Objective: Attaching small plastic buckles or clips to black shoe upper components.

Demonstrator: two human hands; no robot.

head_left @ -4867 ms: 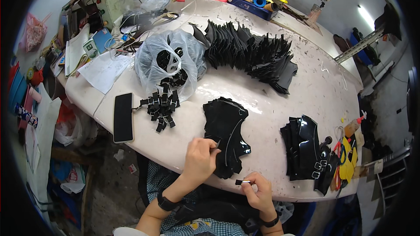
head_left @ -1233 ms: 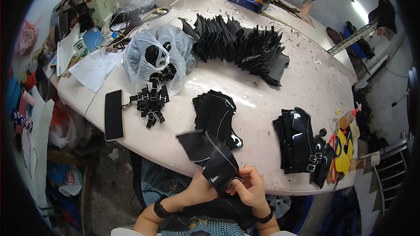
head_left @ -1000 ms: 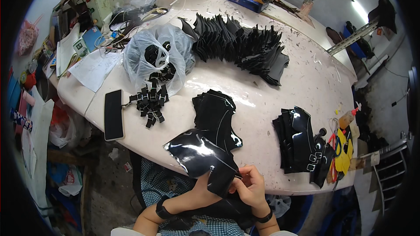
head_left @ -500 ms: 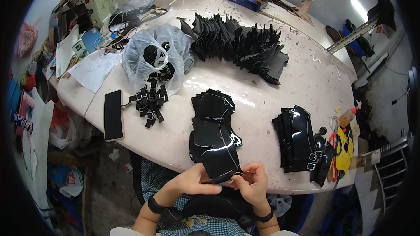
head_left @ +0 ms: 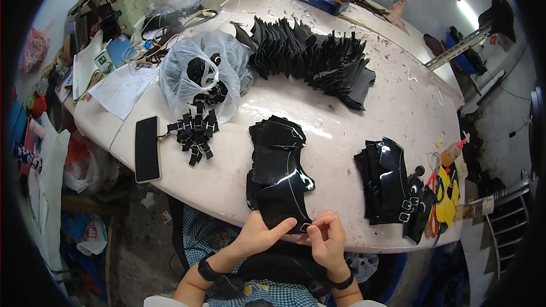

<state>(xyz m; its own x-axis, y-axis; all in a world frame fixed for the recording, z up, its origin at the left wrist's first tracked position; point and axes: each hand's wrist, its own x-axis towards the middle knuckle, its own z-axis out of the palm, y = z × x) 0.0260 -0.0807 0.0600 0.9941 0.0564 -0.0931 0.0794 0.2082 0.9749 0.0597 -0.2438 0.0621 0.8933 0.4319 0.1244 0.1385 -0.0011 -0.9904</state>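
Note:
A glossy black cut piece (head_left: 277,202), apparently patent leather, lies on the near edge of the stack of like pieces (head_left: 275,159). My left hand (head_left: 259,237) holds its near edge, thumb lying on top and fingers beneath. At the near right corner sits a small silver buckle (head_left: 305,227) on a black tab. My right hand (head_left: 327,239) pinches this corner by the buckle, fingers curled. Further left, several black buckle tabs (head_left: 196,133) spill out of a clear plastic bag (head_left: 170,74).
A long row of black pieces (head_left: 307,51) stands at the back of the white table (head_left: 341,136). At right lie another black stack (head_left: 384,182), loose buckled pieces (head_left: 409,207), scissors (head_left: 435,193) and a small bottle (head_left: 453,150). A phone (head_left: 148,150) lies at left.
The piece's near corner has been lowered and turned, and the buckle now shows there. My left thumb has moved up onto the piece. My right hand stays at the corner.

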